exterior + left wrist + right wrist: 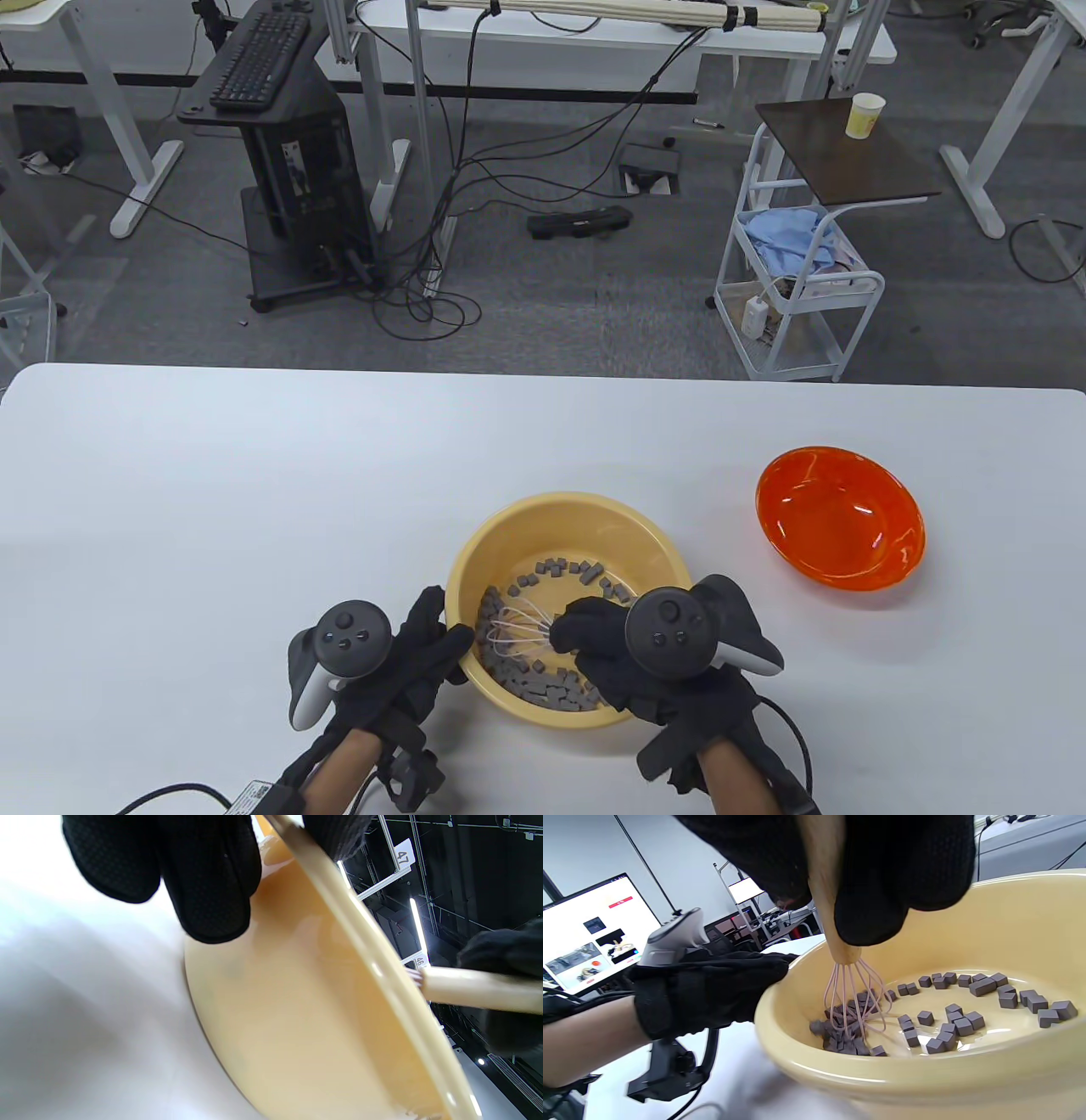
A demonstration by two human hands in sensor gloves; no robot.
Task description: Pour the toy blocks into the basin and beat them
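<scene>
So the right hand grips the whisk handle with its wires down among the grey toy blocks in the yellow basin, while the left hand clasps the basin's rim.

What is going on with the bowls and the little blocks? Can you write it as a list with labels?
yellow basin: on the white table, holds the blocks
toy blocks: small, grey, spread over the basin floor
whisk: wooden handle, pale wire loops down among the blocks
right hand: grips the whisk handle
left hand: holds the basin's rim
orange bowl: empty, apart from the basin, on its right
</scene>
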